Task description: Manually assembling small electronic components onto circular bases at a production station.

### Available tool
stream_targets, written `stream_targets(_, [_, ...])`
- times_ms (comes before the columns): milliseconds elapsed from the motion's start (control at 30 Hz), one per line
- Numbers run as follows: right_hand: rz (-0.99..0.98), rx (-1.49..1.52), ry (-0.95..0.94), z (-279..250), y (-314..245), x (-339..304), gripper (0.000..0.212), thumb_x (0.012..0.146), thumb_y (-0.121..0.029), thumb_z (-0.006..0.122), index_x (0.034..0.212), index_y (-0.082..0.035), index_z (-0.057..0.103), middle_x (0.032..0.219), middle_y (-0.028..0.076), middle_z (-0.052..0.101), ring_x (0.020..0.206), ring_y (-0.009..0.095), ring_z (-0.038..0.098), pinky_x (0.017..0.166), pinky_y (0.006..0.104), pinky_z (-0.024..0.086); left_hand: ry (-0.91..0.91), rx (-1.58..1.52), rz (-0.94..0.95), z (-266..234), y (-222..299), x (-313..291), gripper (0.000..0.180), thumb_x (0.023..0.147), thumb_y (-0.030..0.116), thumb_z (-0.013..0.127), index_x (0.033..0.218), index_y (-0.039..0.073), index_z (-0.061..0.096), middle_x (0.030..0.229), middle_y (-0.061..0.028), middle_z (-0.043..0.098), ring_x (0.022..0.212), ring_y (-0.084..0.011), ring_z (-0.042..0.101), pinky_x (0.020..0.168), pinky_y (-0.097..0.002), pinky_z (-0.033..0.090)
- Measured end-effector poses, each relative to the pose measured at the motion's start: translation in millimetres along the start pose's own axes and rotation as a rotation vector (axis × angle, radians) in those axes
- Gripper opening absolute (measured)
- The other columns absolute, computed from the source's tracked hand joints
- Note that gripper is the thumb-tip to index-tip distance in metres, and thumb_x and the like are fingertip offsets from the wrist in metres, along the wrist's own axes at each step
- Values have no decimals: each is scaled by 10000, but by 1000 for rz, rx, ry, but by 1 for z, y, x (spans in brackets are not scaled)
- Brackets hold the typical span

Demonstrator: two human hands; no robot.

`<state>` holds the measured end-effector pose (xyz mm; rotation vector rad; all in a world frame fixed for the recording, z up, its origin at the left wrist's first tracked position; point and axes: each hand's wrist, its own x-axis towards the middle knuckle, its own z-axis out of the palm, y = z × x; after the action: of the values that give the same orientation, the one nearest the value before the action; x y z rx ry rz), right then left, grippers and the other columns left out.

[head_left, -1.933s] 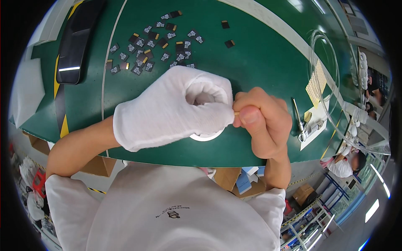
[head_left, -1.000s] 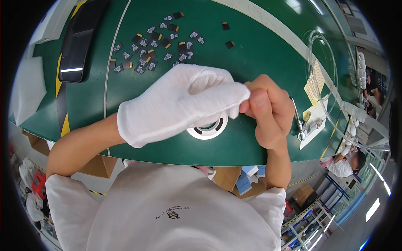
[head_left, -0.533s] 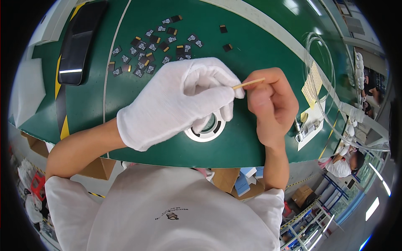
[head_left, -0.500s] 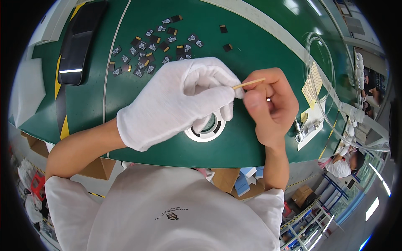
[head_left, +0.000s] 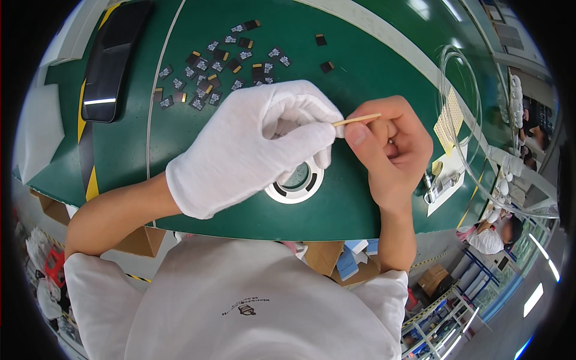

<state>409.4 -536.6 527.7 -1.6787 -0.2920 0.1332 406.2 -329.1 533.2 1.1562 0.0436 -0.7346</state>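
My left hand (head_left: 258, 147), in a white cloth glove, pinches one end of a thin wooden stick (head_left: 365, 118) between thumb and fingertips. That end of the stick is hidden in the glove. Bare, my right hand (head_left: 396, 150) closes thumb and index finger on the stick's other part, its free tip poking out past them. Below the gloved fingers, a white ring with dark slots (head_left: 295, 198) lies on the green table (head_left: 354, 210), partly covered by the hand. Many small black memory cards (head_left: 258, 70) lie scattered beyond my left hand, two of them farther right.
A black phone-like slab (head_left: 114, 66) lies at the far left beside white foam (head_left: 45, 129). Coiled clear tubing (head_left: 478, 114), a yellow dotted sheet (head_left: 447, 123) and a paper with small metal parts (head_left: 445, 187) are at the right. An open carton (head_left: 324, 255) stands under the table edge.
My right thumb has moved up against the stick, and the right hand has shifted slightly. The left hand and the stick have barely moved.
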Motion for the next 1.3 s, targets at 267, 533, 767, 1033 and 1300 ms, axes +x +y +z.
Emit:
stream_targets(267, [12, 50, -13, -1, 0, 0, 155, 844, 97, 701, 982, 28, 680, 606, -103, 329, 546, -9, 254, 506, 188, 196, 4, 1, 5, 1, -1, -1, 141, 980, 74, 576, 1092, 6, 629, 808, -88, 673, 571, -55, 507, 485, -203, 396])
stream_targets(533, [42, 138, -9, -4, 3, 1, 138, 821, 108, 704, 912, 13, 661, 604, -101, 338, 545, -6, 263, 502, 193, 219, 10, 4, -2, 1, -2, -1, 142, 981, 71, 572, 1089, 2, 632, 806, -86, 672, 553, -56, 498, 479, -199, 388])
stream_targets(767, [39, 108, -65, -10, 2, 1, 128, 813, 108, 696, 879, 8, 652, 603, -102, 343, 542, -8, 271, 501, 189, 221, 53, 39, 51, -4, 2, 1, 157, 1003, 136, 548, 1058, 25, 645, 764, -35, 652, 530, -21, 468, 463, -191, 346])
stream_targets(1033, [125, 108, 9, 0, -3, 1, 133, 864, 52, 710, 987, 25, 666, 611, -112, 329, 545, -20, 254, 497, 181, 200, 72, 42, 58, 0, 3, 1, 151, 1001, 143, 555, 1038, 32, 651, 744, -22, 642, 533, -16, 469, 471, -190, 336])
stream_targets(1300, [127, 22, -3, 0, -4, 1, 125, 877, 9, 706, 991, 31, 661, 609, -100, 369, 535, -15, 284, 493, 178, 209, 40, 108, 22, -1, 1, 1, 135, 991, 110, 577, 1069, 17, 638, 760, -46, 648, 571, -35, 493, 491, -199, 374])
